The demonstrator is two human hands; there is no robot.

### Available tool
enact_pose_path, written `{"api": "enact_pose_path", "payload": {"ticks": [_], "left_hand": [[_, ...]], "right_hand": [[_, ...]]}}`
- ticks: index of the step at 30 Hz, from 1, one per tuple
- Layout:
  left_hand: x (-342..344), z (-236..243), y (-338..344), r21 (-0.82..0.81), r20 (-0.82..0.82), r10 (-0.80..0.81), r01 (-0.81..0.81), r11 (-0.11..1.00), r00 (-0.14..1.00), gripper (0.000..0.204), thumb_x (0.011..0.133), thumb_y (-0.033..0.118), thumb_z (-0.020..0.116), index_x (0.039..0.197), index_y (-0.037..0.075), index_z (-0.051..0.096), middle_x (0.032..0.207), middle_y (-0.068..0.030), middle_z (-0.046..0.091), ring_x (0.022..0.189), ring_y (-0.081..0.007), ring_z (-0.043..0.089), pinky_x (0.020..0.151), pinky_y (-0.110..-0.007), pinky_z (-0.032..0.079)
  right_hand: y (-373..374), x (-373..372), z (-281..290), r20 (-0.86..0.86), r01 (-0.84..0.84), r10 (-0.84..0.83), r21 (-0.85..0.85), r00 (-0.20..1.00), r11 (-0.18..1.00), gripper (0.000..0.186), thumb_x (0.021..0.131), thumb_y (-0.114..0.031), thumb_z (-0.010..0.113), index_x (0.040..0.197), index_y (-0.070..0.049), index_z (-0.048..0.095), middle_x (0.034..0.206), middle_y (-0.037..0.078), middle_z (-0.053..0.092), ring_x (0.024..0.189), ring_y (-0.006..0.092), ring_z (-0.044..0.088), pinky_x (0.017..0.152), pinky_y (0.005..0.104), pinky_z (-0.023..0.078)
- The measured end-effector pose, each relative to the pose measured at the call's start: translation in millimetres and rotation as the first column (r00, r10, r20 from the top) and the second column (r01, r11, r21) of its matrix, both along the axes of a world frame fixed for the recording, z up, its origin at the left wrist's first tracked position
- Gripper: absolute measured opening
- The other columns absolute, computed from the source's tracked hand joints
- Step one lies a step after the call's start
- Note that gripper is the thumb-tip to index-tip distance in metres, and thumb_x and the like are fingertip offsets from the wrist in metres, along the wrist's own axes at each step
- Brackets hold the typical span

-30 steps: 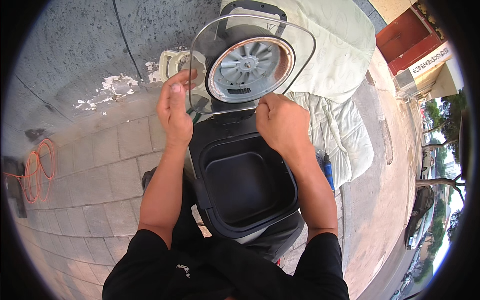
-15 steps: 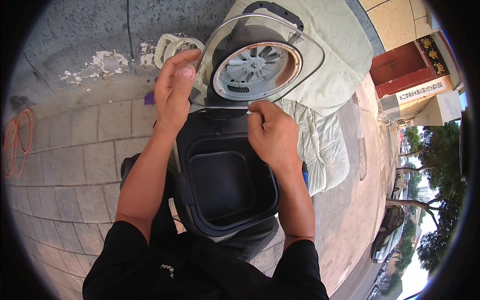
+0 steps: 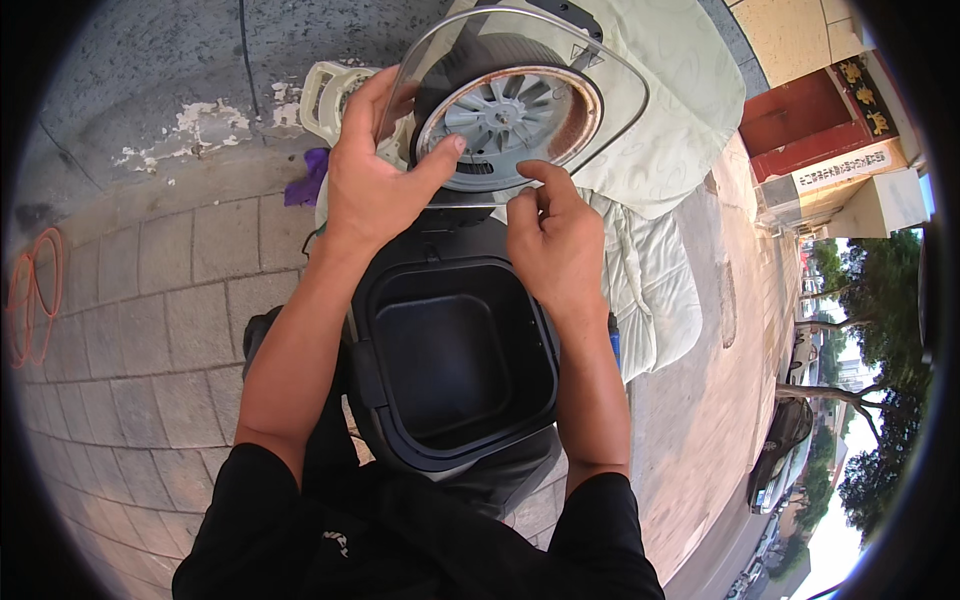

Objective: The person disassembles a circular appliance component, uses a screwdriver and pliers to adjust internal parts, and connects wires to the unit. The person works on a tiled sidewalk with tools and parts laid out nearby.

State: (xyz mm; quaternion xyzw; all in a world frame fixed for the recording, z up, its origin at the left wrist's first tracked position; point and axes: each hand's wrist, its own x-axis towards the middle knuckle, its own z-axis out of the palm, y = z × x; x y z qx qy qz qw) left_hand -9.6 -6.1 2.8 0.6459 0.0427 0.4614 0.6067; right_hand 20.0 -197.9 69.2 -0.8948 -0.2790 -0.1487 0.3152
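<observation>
Got a warning triangle (image 3: 582, 54) on the glass (image 3: 622, 84), upper edge, white logo (image 3: 336, 542) on the shirt (image 3: 420, 535), gold characters (image 3: 852, 71) on a dark sign (image 3: 868, 98), print (image 3: 842, 172) on a white strip (image 3: 801, 184).

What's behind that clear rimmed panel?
Behind the clear panel: a pale grey fan wheel in a rusty round ring, a dark ribbed housing, and pale green cloth. The left hand covers the lower-left part; what lies there is hidden.

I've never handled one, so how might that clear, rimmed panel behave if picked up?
The clear panel is probably stiff: its metallic rim curves evenly. Its smooth, glassy face may be slippery and perhaps fragile.
</observation>
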Motion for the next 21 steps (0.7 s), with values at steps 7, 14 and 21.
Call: {"api": "enact_pose_path", "payload": {"ticks": [7,14,21], "left_hand": [[0,3,5,-0.057,-0.086,-0.034,0.029,0.998,0.996,0.085,0.081,0.019,0.095,0.152,-0.001,0.052,0.14,-0.0204,0.069,0.123,-0.0274,0.071,0.108,-0.043,0.054],[3,-5,7,0.002,-0.085,0.015,-0.015,1.0,0.996,0.082,0.083,0.019,0.094,0.151,-0.002,0.054,0.141,-0.0228,0.067,0.122,-0.0272,0.071,0.106,-0.041,0.056],[3,-5,7,-0.014,-0.069,0.014,-0.015,1.0,0.997,0.083,0.081,0.023,0.095,0.15,0.0,0.056,0.138,-0.0198,0.07,0.119,-0.0279,0.071,0.107,-0.043,0.055]], "right_hand": [[6,16,5,-0.043,-0.012,0.016,0.101,0.999,0.995,0.062,0.096,-0.013,0.063,0.154,0.003,0.048,0.079,0.018,0.075,0.072,0.0376,0.075,0.07,0.0452,0.058],[21,26,10,-0.139,-0.005,0.028,0.169,0.99,0.986,0.077,0.094,-0.015,0.063,0.163,0.006,0.035,0.078,0.018,0.074,0.073,0.0365,0.075,0.073,0.0448,0.058],[23,33,12,-0.141,-0.006,0.026,0.14,0.99,0.99,0.078,0.094,-0.014,0.062,0.164,0.006,0.033,0.078,0.019,0.074,0.074,0.0374,0.075,0.075,0.0455,0.059]]}}
